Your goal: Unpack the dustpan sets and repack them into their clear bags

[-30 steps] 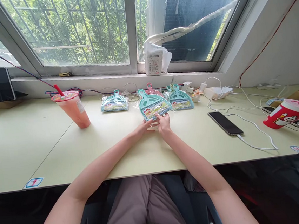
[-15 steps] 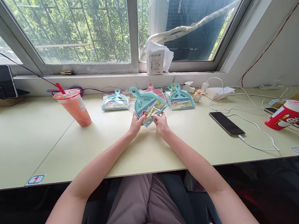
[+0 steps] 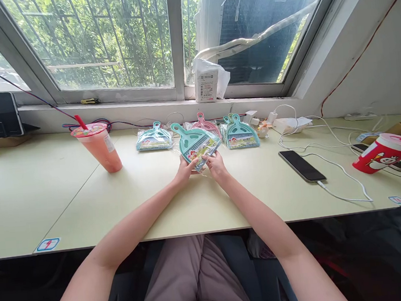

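Observation:
A teal dustpan-and-brush set (image 3: 197, 142) in clear wrapping is held up over the middle of the table, tilted, its handle toward the upper left. My left hand (image 3: 185, 170) grips its lower left edge, and my right hand (image 3: 216, 164) pinches the lower right side. Behind it a pink set (image 3: 202, 121) lies partly hidden. Another wrapped teal set (image 3: 154, 138) rests to the left, and further teal and green sets (image 3: 240, 133) are stacked to the right.
A tall pink drink cup (image 3: 100, 148) with a red straw stands left. To the right are a black phone (image 3: 302, 165) on a white cable, a red cup (image 3: 381, 154) and tangled cables. A box (image 3: 206, 87) sits on the sill.
The held teal set has dropped slightly and tipped further back between my hands. My left fingers have shifted along its lower edge. The view has moved a little.

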A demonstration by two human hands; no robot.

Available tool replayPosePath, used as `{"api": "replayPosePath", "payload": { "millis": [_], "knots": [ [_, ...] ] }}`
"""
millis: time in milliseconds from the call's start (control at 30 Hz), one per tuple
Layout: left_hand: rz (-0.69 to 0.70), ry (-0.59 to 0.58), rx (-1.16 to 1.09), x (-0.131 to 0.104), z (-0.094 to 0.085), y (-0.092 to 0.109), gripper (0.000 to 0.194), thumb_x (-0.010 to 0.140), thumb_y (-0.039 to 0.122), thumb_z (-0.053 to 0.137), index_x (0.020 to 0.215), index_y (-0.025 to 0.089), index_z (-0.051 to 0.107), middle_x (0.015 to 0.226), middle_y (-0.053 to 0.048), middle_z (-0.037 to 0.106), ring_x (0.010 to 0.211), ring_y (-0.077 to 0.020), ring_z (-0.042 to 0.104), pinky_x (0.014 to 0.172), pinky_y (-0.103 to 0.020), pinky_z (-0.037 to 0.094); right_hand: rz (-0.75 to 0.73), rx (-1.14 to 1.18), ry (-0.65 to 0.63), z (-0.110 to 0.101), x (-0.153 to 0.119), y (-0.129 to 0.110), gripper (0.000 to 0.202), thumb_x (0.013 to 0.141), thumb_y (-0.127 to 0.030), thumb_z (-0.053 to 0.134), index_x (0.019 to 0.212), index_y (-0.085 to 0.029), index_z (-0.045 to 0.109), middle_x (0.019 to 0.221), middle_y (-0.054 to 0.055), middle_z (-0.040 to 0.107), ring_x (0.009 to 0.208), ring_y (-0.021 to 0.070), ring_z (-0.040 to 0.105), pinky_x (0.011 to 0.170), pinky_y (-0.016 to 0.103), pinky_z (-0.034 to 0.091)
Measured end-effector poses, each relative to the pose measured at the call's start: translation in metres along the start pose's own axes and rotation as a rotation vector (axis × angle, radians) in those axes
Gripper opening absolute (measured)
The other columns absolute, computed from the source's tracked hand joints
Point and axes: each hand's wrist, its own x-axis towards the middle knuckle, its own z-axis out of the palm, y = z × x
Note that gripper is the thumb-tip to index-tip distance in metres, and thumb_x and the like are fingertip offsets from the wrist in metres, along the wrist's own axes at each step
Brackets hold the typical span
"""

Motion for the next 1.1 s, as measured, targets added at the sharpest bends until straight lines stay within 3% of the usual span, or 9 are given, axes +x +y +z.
{"api": "replayPosePath", "payload": {
  "millis": [300,567,900,1100],
  "knots": [
    [0.016,-0.015,-0.036,0.0038,-0.0028,0.0007,0.054,0.078,0.048,0.067,0.117,0.024,0.037,0.131,-0.009,0.057,0.094,-0.0238,0.070,0.080,-0.049,0.059,-0.006,0.011,-0.001,-0.0012,0.0023,-0.0015,0.053,0.061,-0.007,0.072,0.108,-0.021,0.053,0.094,-0.001,0.071,0.088,0.0147,0.071,0.087,0.030,0.057],
    [0.036,-0.020,-0.016,0.0022,-0.0040,-0.0004,0.050,0.076,0.039,0.066,0.112,0.022,0.037,0.110,-0.007,0.066,0.077,-0.0216,0.071,0.079,-0.050,0.058,-0.006,-0.004,-0.019,-0.0018,0.0004,0.0019,0.052,0.060,-0.008,0.066,0.108,-0.021,0.052,0.092,-0.002,0.071,0.083,0.0136,0.070,0.082,0.028,0.058],
    [0.023,-0.008,0.025,0.0063,-0.0073,-0.0072,0.053,0.078,0.040,0.066,0.117,0.022,0.036,0.113,-0.008,0.065,0.066,-0.0186,0.070,0.072,-0.048,0.060,-0.020,-0.003,0.003,-0.0027,0.0011,0.0060,0.048,0.060,-0.008,0.063,0.104,-0.022,0.052,0.089,-0.003,0.070,0.086,0.0140,0.069,0.084,0.029,0.058],
    [0.019,0.013,-0.022,0.0062,-0.0068,-0.0066,0.055,0.074,0.037,0.071,0.118,0.020,0.041,0.121,-0.010,0.061,0.085,-0.0227,0.070,0.075,-0.051,0.060,0.006,0.015,0.053,-0.0014,0.0008,0.0062,0.048,0.061,-0.006,0.059,0.106,-0.022,0.052,0.087,-0.003,0.070,0.082,0.0123,0.069,0.082,0.027,0.058]
  ]
}}
